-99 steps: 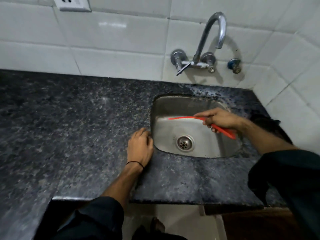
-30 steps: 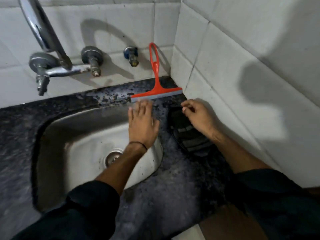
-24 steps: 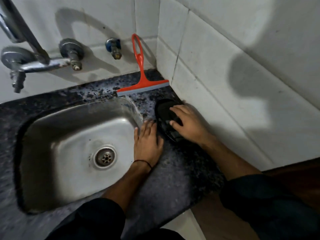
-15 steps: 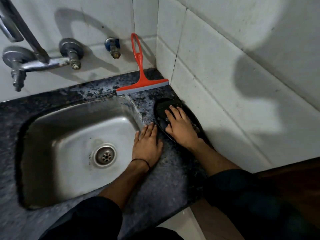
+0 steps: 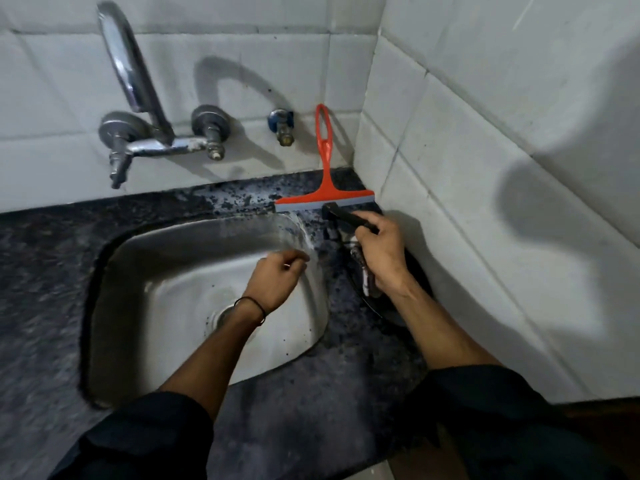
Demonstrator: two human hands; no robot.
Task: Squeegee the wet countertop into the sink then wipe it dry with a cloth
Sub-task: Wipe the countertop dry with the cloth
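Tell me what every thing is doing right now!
Squeegee: set down, propped against the wall, nobody holding it.
Cloth: dark, gripped in the right hand.
Left hand: over the sink, fingers loosely curled, holding nothing.
Tap: no water running.
Countertop: wet patches near the sink corner.

Dark speckled polished-stone countertop (image 5: 311, 420), glossy wet sheen near far edge. Brushed stainless-steel sink basin (image 5: 180, 292), dull satin, water-spotted. Chrome metal wall tap (image 5: 138, 98), shiny, tarnished at base. Orange smooth plastic squeegee (image 5: 325, 181), grey rubber blade. Glazed white wall tiles (image 5: 485, 168), smudged. Dark soft cloth (image 5: 349, 220) with pale stripes, matt.
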